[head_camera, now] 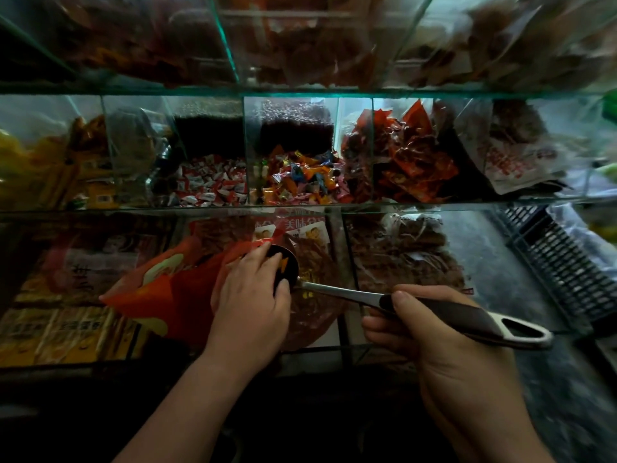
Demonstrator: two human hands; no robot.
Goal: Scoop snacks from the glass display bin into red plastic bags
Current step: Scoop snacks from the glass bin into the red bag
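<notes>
My left hand point(252, 289) holds the mouth of a red plastic bag point(167, 292) above the lowest glass display bin point(347, 345). Its fingers curl over the bag's edge and touch the bowl of a metal scoop point(287, 267). My right hand point(430, 332) grips the scoop's dark handle point(447, 312), which ends in a metal loop. The bowl sits at the bag's opening and carries a few wrapped snacks. Part of the bowl is hidden behind my left hand.
The middle glass shelf holds bins of red-and-white candies point(210, 185), mixed colourful candies point(300, 178) and red snack packets point(410, 158). More packets fill the top shelf and the lowest row. A black plastic crate point(561, 265) stands on the floor at the right.
</notes>
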